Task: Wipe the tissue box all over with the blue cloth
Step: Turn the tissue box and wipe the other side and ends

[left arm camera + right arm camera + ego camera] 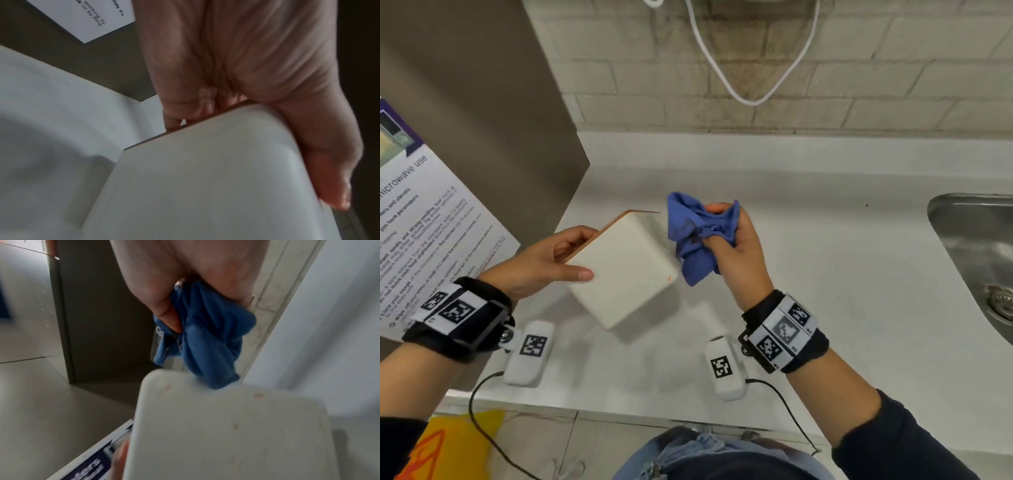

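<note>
Here, white counter [825, 257] beside sink [969, 240]

The white square tissue box with a thin brown edge [625, 267] is held tilted above the white counter [842, 274], near the middle of the head view. The left hand [541, 262] grips it from nine o'clock, thumb on the near face, fingers [174, 120] behind the far edge. At the box's two o'clock, touching its corner, hangs the crumpled blue cloth [697, 236], bunched in the right hand [736, 250]. At three o'clock, well apart, the steel sink [976, 253] is set in the counter. At nine o'clock a printed paper notice [424, 222] is stuck on a grey cabinet panel [482, 120]. At twelve o'clock a looped white cable [750, 68] hangs on the pale brick wall [619, 68] behind the counter.
</note>
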A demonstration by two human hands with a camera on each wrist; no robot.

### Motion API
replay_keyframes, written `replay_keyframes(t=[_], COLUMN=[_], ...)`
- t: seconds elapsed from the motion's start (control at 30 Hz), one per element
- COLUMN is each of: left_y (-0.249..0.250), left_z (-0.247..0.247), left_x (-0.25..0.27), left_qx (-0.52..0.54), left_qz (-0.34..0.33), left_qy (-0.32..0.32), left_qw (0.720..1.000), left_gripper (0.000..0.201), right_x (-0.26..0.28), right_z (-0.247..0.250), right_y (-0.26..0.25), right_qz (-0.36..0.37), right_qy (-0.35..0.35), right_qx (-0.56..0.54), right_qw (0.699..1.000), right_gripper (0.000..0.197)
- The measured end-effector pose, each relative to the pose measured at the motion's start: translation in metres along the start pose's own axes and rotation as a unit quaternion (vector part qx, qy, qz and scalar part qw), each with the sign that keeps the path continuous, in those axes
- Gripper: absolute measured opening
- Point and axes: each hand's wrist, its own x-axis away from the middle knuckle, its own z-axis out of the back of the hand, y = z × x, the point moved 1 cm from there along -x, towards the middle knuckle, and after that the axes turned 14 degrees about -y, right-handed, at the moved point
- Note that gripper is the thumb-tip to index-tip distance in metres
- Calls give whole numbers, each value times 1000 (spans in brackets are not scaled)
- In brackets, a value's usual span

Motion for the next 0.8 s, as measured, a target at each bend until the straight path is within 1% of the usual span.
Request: replay_keyframes(t=[0.07, 0.13, 0.23, 0.3, 0.4, 0.47, 0.6, 0.67, 0.7, 0.73, 0.8], left_y=[-4, -6, -7, -6, -3, 2, 11, 14, 16, 15, 15], left_z=[-6, -12, -17, -17, -16, -17, -20, -21, -21, -22, -27], left_x=[-1, -3, -3, -3, -5, -9, -18, -23, -25, -27, -32], left_qx=[18, 35, 52, 59, 59, 51, 31, 25, 24, 29, 50], left_qz=[-6, -13, -21, -23, -18, -13, 1, 6, 7, 7, 7], left_qy=[20, 49, 75, 82, 76, 67, 53, 48, 51, 61, 87], left_qw=[1000, 998, 996, 995, 995, 996, 998, 999, 998, 998, 995], left_gripper=[74, 79, 78, 78, 79, 78, 74, 69, 70, 72, 75], right_x=[2, 5, 11, 14, 17, 17, 21, 25, 28, 31, 41], right_z=[-25, -38, -33, -28, -24, -17, 0, 11, 18, 26, 46], right_y=[2, 1, 1, 3, 3, 2, 2, 7, 11, 17, 27], right_qz=[-8, -6, 0, 26, 116, 137, 126, 112, 97, 72, 12], right_qy=[-48, -66, -84, -107, -140, -158, -195, -192, -193, -196, -183], right_qx=[-14, -37, -64, -48, 56, 132, 210, 243, 273, 319, 427], right_qw=[999, 997, 994, 993, 982, 969, 950, 944, 937, 925, 885], right_gripper=[26, 21, 20, 22, 18, 20, 25, 24, 22, 23, 24])
